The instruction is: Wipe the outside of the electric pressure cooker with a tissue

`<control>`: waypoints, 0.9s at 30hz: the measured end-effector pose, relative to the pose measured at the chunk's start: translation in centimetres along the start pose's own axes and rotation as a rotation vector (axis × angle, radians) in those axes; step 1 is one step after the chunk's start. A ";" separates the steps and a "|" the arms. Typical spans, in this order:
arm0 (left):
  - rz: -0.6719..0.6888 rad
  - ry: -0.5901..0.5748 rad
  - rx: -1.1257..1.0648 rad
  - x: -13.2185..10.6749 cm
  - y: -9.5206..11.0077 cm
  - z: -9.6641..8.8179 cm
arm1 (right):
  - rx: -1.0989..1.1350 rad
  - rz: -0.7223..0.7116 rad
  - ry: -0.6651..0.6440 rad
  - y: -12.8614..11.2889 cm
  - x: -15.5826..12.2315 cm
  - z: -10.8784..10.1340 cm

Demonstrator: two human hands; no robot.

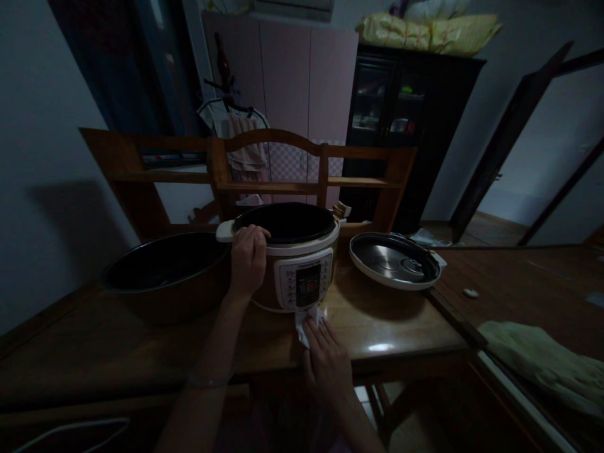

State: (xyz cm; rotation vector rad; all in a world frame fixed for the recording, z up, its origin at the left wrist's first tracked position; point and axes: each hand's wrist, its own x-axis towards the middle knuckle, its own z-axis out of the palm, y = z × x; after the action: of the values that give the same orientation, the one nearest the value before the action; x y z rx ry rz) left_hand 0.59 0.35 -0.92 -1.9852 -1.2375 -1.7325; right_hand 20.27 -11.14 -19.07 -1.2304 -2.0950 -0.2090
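An electric pressure cooker [307, 286] stands on the wooden table without its lid, a dark inner pot [287, 221] inside it. My left hand [249, 258] is closed on the cooker's front left rim, thumb and fingers curled over the edge. Low at the cooker's front, my right hand [328, 352] presses a white tissue [304, 330] against the base and tabletop, its fingers together over the tissue. The round lid [395, 261] lies on the right with its metal inside facing up. At the left is a large dark basin [165, 283].
The wooden table [391, 324] carries a shelf rack [268, 187] along its back. Beyond stand a pink wardrobe [285, 75] and a dark cabinet [410, 107]. Light green cloth [542, 358] lies at the lower right. A white cord [89, 426] shows at the lower left.
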 end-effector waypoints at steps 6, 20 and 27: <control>0.002 -0.002 0.003 0.0 0.0 0.0 | 0.230 0.034 0.035 0.1 0.0 -1.7; -0.002 0.005 -0.015 0.0 0.3 -0.1 | 1.109 0.859 0.436 7.0 5.1 -5.1; 0.001 -0.023 0.003 0.1 0.2 -0.2 | 1.364 0.809 0.409 3.4 8.7 -4.0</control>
State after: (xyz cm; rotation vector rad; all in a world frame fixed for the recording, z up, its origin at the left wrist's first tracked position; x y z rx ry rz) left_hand 0.55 0.11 -0.74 -2.0097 -1.2455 -1.7111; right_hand 22.18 -4.96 -11.23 -0.8702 -0.8155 1.0547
